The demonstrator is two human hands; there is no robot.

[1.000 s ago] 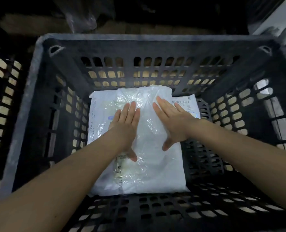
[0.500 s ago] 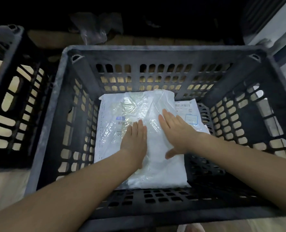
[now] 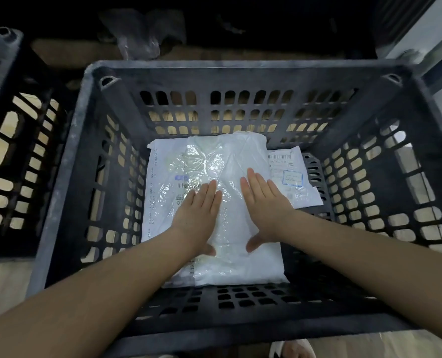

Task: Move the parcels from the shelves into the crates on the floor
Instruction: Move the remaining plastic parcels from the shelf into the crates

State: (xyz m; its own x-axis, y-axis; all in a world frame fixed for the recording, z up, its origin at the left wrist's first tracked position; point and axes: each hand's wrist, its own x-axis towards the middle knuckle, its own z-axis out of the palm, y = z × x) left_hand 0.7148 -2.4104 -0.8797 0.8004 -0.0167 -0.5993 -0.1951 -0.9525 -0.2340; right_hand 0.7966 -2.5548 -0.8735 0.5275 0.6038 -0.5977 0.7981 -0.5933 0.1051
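Observation:
A white plastic-wrapped parcel (image 3: 230, 161) lies flat on the bottom of a dark slotted crate (image 3: 240, 71) on the floor. Under it, at the right, a second white parcel (image 3: 292, 171) with a printed label sticks out. My left hand (image 3: 199, 215) lies flat, palm down, on the top parcel's middle. My right hand (image 3: 264, 208) lies flat beside it, fingers straight, thumb spread. Neither hand grips anything.
A second dark slotted crate (image 3: 5, 81) stands to the left, touching or nearly touching the first. A crumpled clear plastic bag (image 3: 139, 34) lies in the dark space beyond the crate. Pale floor (image 3: 2, 280) shows at the lower left. A wall edge (image 3: 432, 37) rises at upper right.
The view has pulled back and up, so the whole crate rim and the left crate show. Both hands have slid toward me along the top parcel, still flat on it.

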